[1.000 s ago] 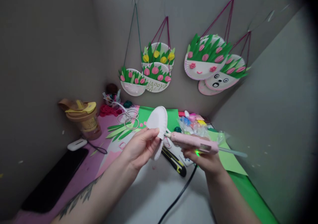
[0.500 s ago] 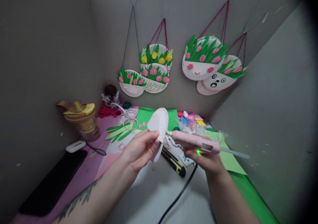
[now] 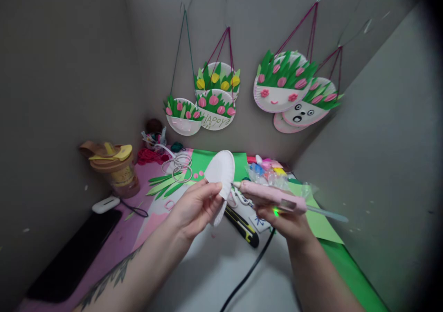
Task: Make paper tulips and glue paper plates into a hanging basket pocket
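My left hand [image 3: 202, 206] pinches a white paper plate [image 3: 221, 169] by its lower edge, thumb on the near side, and holds it tilted above the table. A pink hot glue gun [image 3: 270, 194] is in my right hand [image 3: 282, 219], with a clear glue stick jutting from its back and a green light glowing beneath. Its nozzle points left at the plate's fluted rim; whether the tip touches the rim I cannot tell. Below the plate lies a black and yellow utility knife [image 3: 244, 226], partly hidden by it.
Scissors [image 3: 182, 166] and green paper leaves [image 3: 164, 185] lie left of the plate. A brown cup [image 3: 116, 169], a white case [image 3: 105, 204] and a black phone [image 3: 74, 256] are farther left. Bagged coloured clay [image 3: 268, 171] sits behind the gun. Decorated plates [image 3: 284, 97] hang above.
Almost nothing differs. Both hands, the plate and the glue gun keep nearly the same positions, and the view has shifted very slightly.
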Demonstrator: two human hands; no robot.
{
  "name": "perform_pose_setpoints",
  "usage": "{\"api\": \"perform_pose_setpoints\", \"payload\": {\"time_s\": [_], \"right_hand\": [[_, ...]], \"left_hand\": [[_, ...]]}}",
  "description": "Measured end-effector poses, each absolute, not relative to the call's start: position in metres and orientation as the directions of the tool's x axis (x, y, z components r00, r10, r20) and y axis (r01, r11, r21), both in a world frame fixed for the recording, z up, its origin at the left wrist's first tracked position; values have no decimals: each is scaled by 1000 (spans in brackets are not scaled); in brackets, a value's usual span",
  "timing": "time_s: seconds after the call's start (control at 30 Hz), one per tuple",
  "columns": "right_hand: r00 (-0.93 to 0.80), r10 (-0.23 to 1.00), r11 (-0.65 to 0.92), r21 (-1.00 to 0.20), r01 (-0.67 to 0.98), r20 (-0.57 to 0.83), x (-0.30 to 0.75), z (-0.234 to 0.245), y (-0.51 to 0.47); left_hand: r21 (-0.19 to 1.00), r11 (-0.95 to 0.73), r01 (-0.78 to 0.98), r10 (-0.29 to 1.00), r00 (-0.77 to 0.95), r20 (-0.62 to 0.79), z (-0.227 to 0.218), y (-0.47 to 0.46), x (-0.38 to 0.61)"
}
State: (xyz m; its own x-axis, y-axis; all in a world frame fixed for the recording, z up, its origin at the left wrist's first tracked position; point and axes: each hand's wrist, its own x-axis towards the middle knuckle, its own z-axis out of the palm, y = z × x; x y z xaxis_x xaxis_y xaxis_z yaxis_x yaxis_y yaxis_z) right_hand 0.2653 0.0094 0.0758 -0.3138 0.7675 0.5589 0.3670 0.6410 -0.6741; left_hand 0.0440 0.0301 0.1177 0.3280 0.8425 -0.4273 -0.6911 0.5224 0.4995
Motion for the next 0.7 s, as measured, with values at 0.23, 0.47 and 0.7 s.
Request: {"api": "perform_pose_setpoints", "payload": {"time_s": [0.23, 0.47, 0.7], "right_hand": [[-281, 779, 625, -661, 415, 560, 266, 77, 9], [-254, 795, 603, -675, 425, 550, 263, 78, 7], [-268, 751, 658, -654, 373, 603, 263, 78, 7]], "left_hand": [[507, 512, -693, 851, 330, -408, 117, 31, 44], [544, 500, -674, 865, 362, -348, 117, 29, 42], [620, 378, -688, 925, 309, -221, 117, 28, 40]]}}
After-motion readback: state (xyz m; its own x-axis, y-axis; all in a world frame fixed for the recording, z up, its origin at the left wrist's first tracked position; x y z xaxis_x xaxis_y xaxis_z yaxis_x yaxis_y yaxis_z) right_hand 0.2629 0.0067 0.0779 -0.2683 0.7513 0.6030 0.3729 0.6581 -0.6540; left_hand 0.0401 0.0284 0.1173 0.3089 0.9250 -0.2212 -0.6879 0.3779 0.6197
